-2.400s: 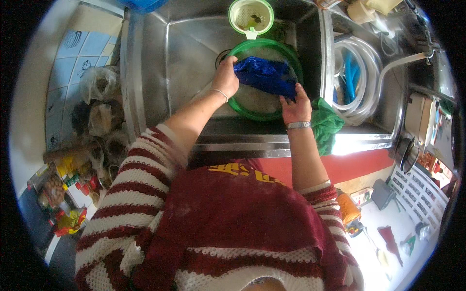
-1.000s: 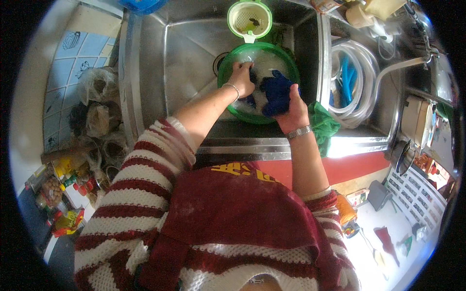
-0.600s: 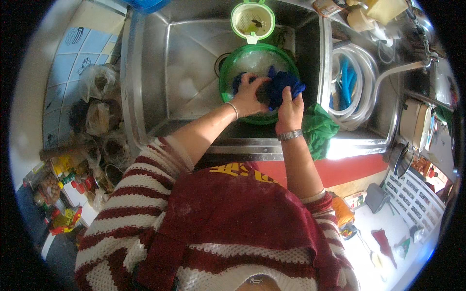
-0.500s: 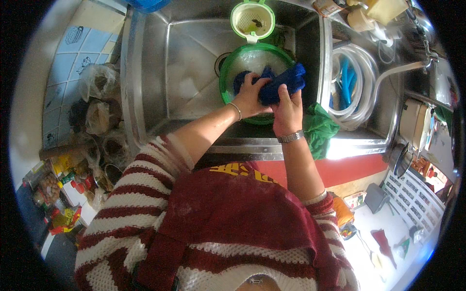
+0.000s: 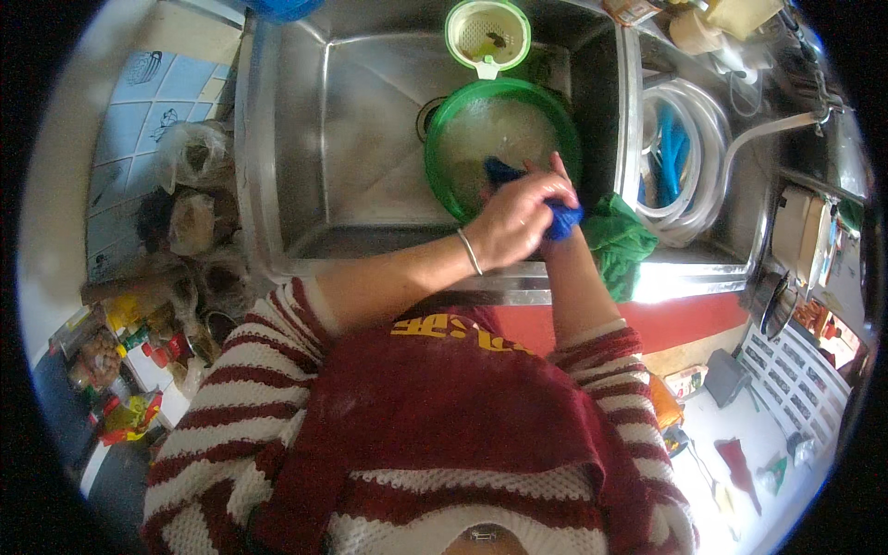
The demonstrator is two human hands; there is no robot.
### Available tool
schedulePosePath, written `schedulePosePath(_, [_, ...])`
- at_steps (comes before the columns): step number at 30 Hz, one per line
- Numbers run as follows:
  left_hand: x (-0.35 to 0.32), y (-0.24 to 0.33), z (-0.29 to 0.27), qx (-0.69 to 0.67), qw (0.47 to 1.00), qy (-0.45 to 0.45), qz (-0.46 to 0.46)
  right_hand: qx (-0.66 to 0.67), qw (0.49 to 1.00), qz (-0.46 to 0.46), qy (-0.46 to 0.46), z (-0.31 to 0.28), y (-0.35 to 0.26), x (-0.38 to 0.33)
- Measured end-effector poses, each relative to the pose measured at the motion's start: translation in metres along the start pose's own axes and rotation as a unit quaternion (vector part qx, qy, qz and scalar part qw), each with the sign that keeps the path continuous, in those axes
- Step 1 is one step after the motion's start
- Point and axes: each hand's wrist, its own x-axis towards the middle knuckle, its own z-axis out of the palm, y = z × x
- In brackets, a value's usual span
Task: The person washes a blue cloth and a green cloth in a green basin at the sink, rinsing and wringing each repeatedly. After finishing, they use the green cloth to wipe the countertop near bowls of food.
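Landmark = steel sink [image 5: 370, 139]. Far left of the sink, on the floor: cluster of small packages [image 5: 116, 370], yellow, red and green wrappers, print too small to make out; above them, clear plastic bags [image 5: 190, 185] with brownish contents against the blue tile. Right of the sink: coiled white hose [image 5: 689, 153] in the side compartment, crumpled green cloth [image 5: 618, 242] on the sink's front rim. Inside the sink at its right end: green basin [image 5: 499, 139], with a white-and-green strainer [image 5: 487, 32] just behind it. Blue cloth [image 5: 555, 217] sits at the basin's near edge, bunched up. Left hand [image 5: 513, 222] is closed over the cloth, fingers curled around it, bracelet on the wrist. Right hand is under the left one and mostly hidden; can't tell its grip. Versus half a second back: the cloth was stretched between both hands above the basin, now it's wadded into a ball with the hands stacked on it.
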Motion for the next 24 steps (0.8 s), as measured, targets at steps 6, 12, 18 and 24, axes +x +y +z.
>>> schedulePosePath(6, [0.016,0.042,0.012,0.182,0.971,-0.058,0.144,-0.079,0.986,-0.114,0.091,0.030,0.000,-0.018])
schedulePosePath(12, [0.061,0.028,0.015,0.283,0.955,-0.009,0.091,-0.133,0.958,-0.218,0.128,0.031,0.001,-0.010])
schedulePosePath(18, [0.094,-0.043,-0.033,0.362,0.928,0.061,-0.062,-0.107,0.952,-0.146,0.245,0.038,0.000,-0.015])
schedulePosePath(24, [0.062,-0.112,-0.086,0.390,0.887,0.098,-0.226,-0.187,0.865,-0.170,0.433,0.044,-0.006,-0.009])
